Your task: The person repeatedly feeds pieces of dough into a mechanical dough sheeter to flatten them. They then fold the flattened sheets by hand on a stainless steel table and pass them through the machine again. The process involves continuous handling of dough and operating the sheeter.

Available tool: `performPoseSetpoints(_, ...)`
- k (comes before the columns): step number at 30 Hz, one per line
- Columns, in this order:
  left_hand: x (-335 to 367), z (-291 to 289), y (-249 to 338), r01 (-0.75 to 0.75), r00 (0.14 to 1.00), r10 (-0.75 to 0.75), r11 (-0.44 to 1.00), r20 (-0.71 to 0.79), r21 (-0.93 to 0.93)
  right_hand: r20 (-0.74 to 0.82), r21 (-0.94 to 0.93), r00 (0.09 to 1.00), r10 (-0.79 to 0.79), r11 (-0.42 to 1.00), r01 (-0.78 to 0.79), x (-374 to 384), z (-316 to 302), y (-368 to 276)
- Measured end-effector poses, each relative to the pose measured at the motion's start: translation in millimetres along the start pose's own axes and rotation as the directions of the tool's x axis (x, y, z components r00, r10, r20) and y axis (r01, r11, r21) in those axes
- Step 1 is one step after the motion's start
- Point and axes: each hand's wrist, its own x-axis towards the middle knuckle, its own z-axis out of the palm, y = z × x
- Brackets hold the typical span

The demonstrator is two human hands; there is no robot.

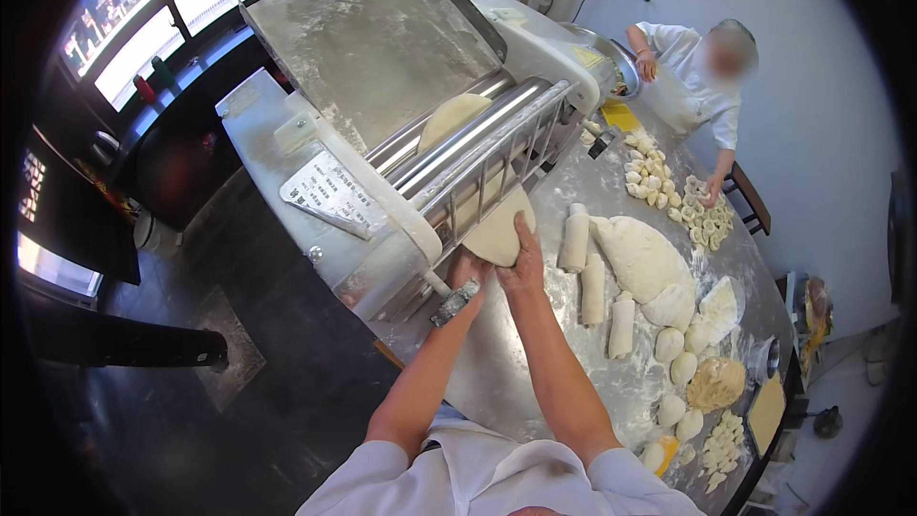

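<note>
A flat sheet of pale dough hangs out of the lower rollers of a metal dough-rolling machine. My right hand lies on top of the sheet's lower edge, fingers curled over it. My left hand is under the sheet beside it, holding its near edge. A second piece of dough sits at the top rollers behind the wire guard.
The floured steel table carries rolled dough logs, a big dough mass, dough balls and several small cut pieces. Another person works at the far end with small dough pieces. Dark floor at left.
</note>
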Motion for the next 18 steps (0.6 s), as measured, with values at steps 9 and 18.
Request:
performPoseSetpoints(9, 1.3, 54.7, 26.6, 0.022, 0.993, 0.008, 0.97, 0.122, -0.244, -0.127, -0.057, 0.986, -0.104, 0.994, 0.098, -27.9, -31.5, -30.3)
performPoseSetpoints(18, 7.5, 47.4, 31.7, -0.004, 0.956, 0.062, 0.98, 0.288, -0.2, -0.191, -0.061, 0.969, -0.155, 0.987, 0.146, -56.5, -52.6, -57.8)
